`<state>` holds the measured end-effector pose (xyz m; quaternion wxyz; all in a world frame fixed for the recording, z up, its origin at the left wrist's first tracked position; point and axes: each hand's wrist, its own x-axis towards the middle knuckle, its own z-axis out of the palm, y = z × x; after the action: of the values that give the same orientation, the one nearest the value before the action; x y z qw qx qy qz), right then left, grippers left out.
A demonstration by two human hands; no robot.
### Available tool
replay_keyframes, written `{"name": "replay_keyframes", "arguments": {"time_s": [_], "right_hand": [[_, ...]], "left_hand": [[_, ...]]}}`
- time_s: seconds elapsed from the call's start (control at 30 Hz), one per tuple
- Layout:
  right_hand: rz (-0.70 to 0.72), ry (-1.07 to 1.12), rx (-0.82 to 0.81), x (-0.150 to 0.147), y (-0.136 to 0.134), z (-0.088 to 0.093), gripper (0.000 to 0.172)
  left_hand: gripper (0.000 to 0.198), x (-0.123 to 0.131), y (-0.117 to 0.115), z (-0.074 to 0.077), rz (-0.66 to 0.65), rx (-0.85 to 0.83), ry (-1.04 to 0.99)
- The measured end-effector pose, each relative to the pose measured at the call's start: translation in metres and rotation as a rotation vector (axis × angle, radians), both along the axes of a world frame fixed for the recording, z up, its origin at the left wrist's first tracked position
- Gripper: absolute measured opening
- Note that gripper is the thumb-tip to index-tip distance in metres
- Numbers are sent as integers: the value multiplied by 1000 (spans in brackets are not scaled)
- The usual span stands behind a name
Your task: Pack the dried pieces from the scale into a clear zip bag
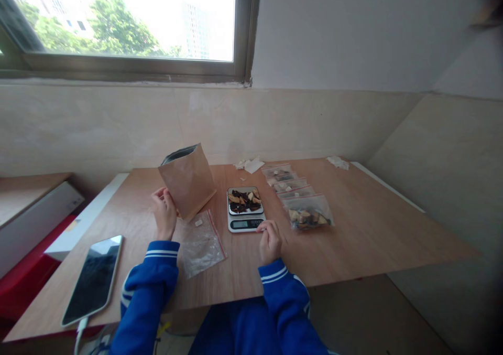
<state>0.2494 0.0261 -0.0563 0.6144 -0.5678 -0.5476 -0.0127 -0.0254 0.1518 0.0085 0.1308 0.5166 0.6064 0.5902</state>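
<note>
My left hand (165,212) grips the left side of a brown kraft paper bag (189,179). The bag is tilted, its dark-lined mouth open at the top. Below it lies a clear zip bag (201,245) with a red seal strip, flat on the table. A kitchen scale (228,225) with a lit display carries dark and pale dried slices (244,201) on its platform. By the scale's front right corner is my right hand (270,239), fingers curled and pressed together; whether they pinch anything is too small to tell.
Right of the scale, several filled zip bags overlap in a row, the nearest holding dried pieces (308,217). A tablet (94,279) with a white cable lies at the left. Crumpled tissue (338,162) and white paper (253,165) rest along the back of the wooden table (365,229).
</note>
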Motion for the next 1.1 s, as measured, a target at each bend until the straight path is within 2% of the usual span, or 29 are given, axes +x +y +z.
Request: {"name": "replay_keyframes", "arguments": {"time_s": [0.1,0.17,0.2,0.27,0.33,0.4,0.47,0.6,0.7,0.77,0.9,1.0,1.1], "right_hand": [[-5,20,-7,-1,0,0,30],[-8,35,-15,-1,0,0,30],[-5,43,-15,-1,-1,0,30],[6,59,-13,-2,-1,1,30],[16,75,-18,-3,-2,3,30],[16,92,-29,-4,-3,5,30],[14,101,-31,-5,-3,6,30],[12,85,-26,-5,-2,5,30],[57,58,-17,-4,-3,6,27],[143,24,-38,-7,-6,10,23],[389,-37,-238,-24,-11,29,15],[538,-35,-341,-39,-12,41,24],[561,27,-347,-40,-9,44,38]], "left_hand": [[31,11,-19,-6,210,94,91],[30,22,-37,-13,247,100,182],[26,29,-47,-17,199,66,219],[20,43,-64,-27,-25,-61,305],[23,58,-78,-36,-191,-247,440],[29,70,-87,-42,-217,-430,627],[35,78,-91,-42,-194,-535,785],[37,83,-93,-35,-199,-555,926],[29,82,-94,-33,-274,-547,888],[27,81,-96,-34,-337,-538,776],[25,84,-110,-33,-567,-310,516],[27,89,-124,-26,-685,-125,397],[29,90,-133,-18,-666,-50,237]]}}
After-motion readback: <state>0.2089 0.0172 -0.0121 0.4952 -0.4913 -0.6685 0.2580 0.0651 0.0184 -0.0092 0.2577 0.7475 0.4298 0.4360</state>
